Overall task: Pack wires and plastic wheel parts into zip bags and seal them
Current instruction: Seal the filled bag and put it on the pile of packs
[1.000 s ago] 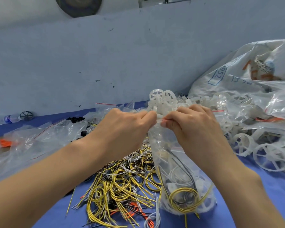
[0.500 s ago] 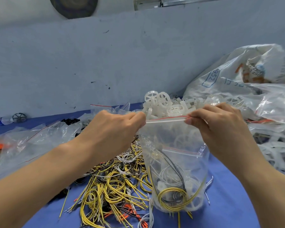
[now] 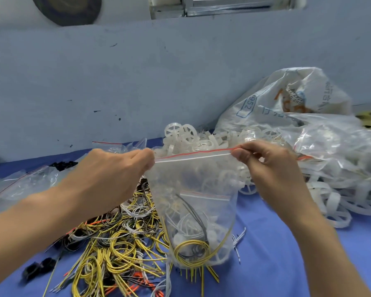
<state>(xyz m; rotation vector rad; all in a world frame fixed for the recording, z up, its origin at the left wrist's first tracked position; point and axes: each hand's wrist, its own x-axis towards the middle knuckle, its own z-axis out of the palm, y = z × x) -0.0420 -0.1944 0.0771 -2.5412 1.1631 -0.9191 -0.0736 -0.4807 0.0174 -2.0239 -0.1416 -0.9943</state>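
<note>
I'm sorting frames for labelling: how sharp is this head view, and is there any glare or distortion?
Head view: the zip bag and both hands, left hand and right hand, are fairly sharp; the printed sack and far right edge are smeared by motion blur; white glare streaks the clear bags; wide-angle bending curves the wall edge; the light is soft, shadows faint.

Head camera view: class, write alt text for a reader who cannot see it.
Two hands, left hand and right hand, pinch the top corners of a clear zip bag holding coiled wires and white wheel parts. Loose wires and white plastic wheels lie on the blue table.
</note>
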